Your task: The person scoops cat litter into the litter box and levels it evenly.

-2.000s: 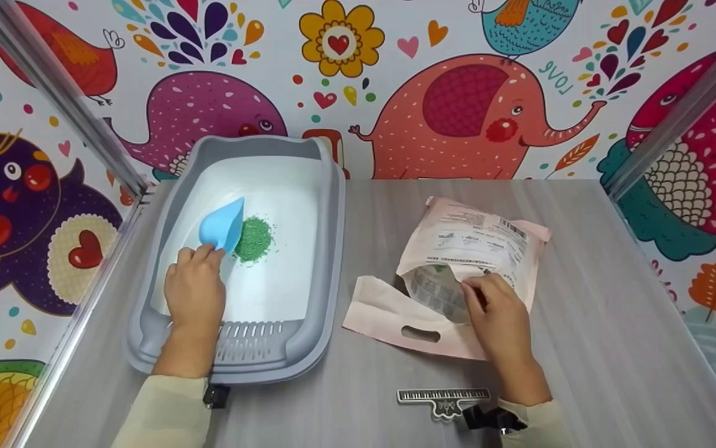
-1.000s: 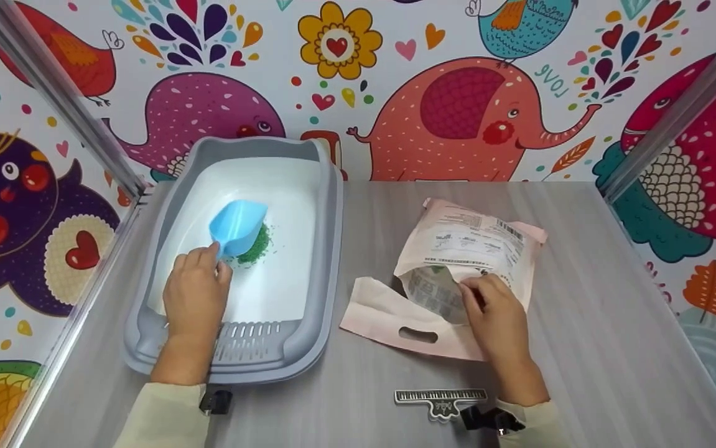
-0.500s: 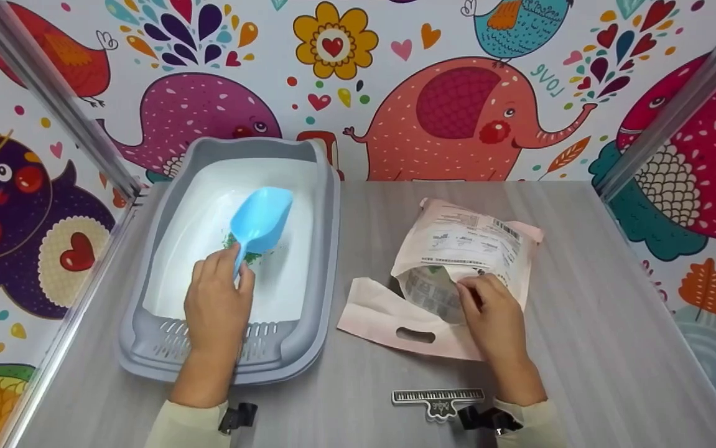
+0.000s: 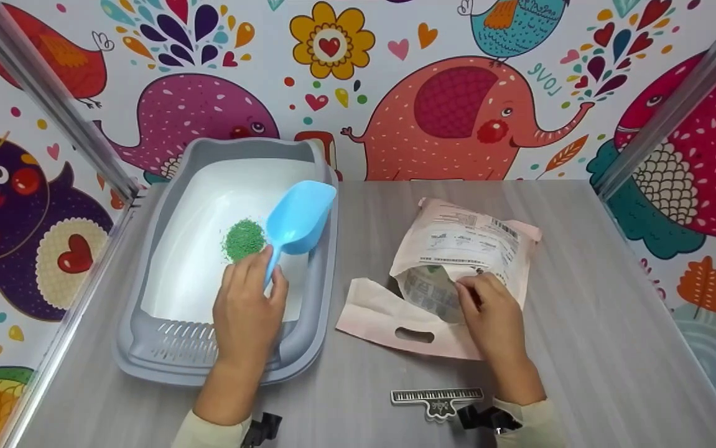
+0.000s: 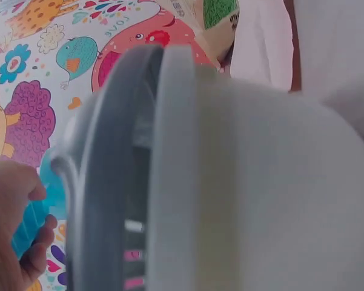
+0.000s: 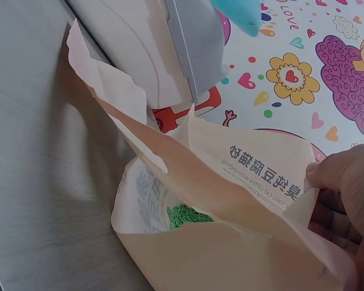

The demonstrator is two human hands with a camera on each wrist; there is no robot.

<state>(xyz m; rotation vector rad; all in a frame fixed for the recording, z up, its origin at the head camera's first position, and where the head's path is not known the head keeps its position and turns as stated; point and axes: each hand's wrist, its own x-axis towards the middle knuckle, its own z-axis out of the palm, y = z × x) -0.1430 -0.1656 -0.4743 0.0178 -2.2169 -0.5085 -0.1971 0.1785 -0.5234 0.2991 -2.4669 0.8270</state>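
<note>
Scoop (image 4: 300, 218) overlaps tray (image 4: 321, 292) rim, apart from bag (image 4: 473, 242).

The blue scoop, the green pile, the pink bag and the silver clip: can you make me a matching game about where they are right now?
Things:
1. blue scoop
2. green pile
3. pink bag
4. silver clip

Places:
A. lying on the table, in neither hand
B. held by the left hand
C. edge pinched by the right hand
D. on the bottom of the grey tray

Pairs: 1-B, 2-D, 3-C, 4-A
</note>
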